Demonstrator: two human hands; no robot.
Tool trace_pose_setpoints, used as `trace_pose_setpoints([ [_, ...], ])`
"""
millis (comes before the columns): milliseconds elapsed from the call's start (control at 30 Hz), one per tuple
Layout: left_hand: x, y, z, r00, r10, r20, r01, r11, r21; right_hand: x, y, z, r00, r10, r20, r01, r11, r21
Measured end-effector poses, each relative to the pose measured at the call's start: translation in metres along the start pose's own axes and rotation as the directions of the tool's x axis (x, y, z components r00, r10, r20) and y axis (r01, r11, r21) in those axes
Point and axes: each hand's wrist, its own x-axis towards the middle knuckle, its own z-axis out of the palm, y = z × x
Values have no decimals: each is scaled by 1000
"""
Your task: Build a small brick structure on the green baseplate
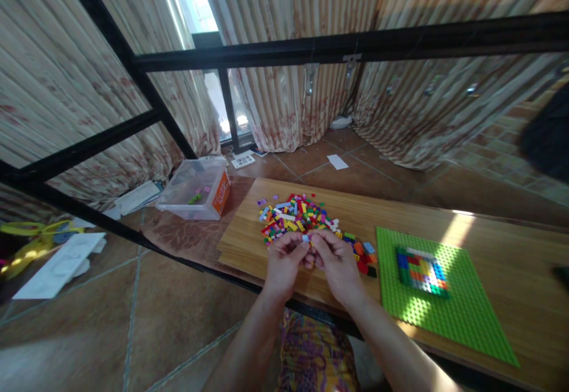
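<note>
Head view: From afar, I see left hand (284, 260) and right hand (338, 260) pinching a pale brick (306, 238) (brick pile (299, 213) just beyond).

pleated curtains (297, 12), bright window (200, 3), tiled floor (178, 309)

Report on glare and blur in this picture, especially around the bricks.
Head view: the window gap is blown out to white; also in the head view, sunlight patches the green baseplate and streaks the square brick build, washing out some colours; head view again, the small pale brick between left hand and right hand looks too soft for fine detail.
</note>
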Motion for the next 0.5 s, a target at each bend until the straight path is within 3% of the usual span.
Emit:
trace_pose_setpoints([
  [67,-1,-1,0,1000,-10,4,10,1000,-12,-2,1,2,998,56,-13,-55,996,74],
  [167,0,-2,0,1000,-25,5,25,1000,-15,0,4,0,998,67,-13,-66,996,54],
  [233,5,-1,-2,1000,-29,-2,29,999,16,9,7,-7,999,12,-52,-16,997,-72],
  [300,18,1,-6,999,-6,-34,11,992,124,23,10,-15,991,-98,-89,65,946,-316],
  [400,46,9,-13,987,128,-96,-71,888,455,49,13,-26,985,-170,13,126,674,-728],
  [433,57,12,-15,976,201,-85,-113,798,591,57,13,-28,988,-143,49,123,571,-812],
  [500,76,18,-18,953,304,-3,-168,533,829,69,12,-30,992,-73,101,122,397,-910],
])
